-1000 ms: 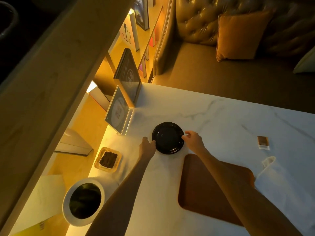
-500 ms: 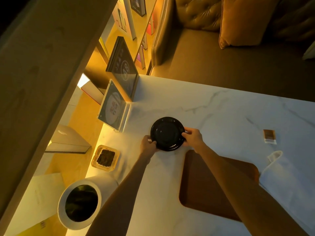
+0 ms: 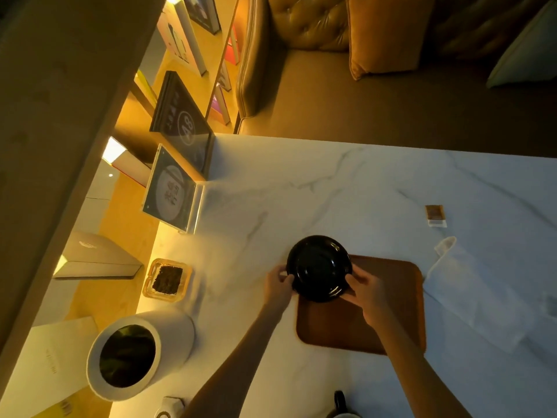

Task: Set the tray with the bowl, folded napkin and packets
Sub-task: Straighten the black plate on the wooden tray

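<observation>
A shiny black bowl is gripped from both sides over the far left corner of the brown tray. My left hand holds its left rim and my right hand holds its right rim. Whether the bowl touches the tray I cannot tell. A white napkin lies unfolded on the marble table just right of the tray. One small brown packet lies farther back on the right.
A white cylindrical pot with dark contents stands at the table's near left. An amber glass dish sits behind it. An acrylic sign stand is at the far left edge. A dark object pokes in at the bottom edge.
Both hands closed on the black bowl and carried it toward me and to the right, from the bare table to above the tray's far left corner.
</observation>
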`<state>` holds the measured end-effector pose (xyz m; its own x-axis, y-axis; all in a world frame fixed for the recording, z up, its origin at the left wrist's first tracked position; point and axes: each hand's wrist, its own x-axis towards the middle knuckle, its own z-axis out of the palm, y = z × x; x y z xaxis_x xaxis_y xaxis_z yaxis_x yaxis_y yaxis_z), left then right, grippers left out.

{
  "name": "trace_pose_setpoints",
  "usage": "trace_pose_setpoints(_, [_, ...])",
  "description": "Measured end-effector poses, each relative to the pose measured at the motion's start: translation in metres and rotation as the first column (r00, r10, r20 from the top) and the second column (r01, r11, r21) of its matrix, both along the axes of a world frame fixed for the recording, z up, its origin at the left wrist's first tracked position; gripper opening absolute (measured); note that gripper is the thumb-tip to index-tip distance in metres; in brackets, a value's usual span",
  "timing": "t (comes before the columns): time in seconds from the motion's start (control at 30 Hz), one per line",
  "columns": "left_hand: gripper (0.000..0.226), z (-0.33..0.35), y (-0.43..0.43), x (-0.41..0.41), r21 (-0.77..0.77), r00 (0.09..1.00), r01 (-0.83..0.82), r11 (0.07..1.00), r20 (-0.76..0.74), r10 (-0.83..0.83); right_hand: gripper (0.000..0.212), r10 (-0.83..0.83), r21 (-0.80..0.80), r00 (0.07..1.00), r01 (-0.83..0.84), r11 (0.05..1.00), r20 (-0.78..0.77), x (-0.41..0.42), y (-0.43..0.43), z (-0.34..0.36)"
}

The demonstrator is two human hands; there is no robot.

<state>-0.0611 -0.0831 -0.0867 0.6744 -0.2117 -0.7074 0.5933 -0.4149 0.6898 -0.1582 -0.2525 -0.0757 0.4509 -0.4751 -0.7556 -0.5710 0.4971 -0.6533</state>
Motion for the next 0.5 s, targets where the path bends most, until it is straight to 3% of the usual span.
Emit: trace_pose_setpoints(0.5, [0.024, -0.016, -0.021, -0.06, 0.259, 0.991, 0.124, 0.958, 0.021, -0.135, 0.041, -0.09, 0.066, 0.996, 0.091, 0.994, -0.022, -0.067, -0.011, -0.039])
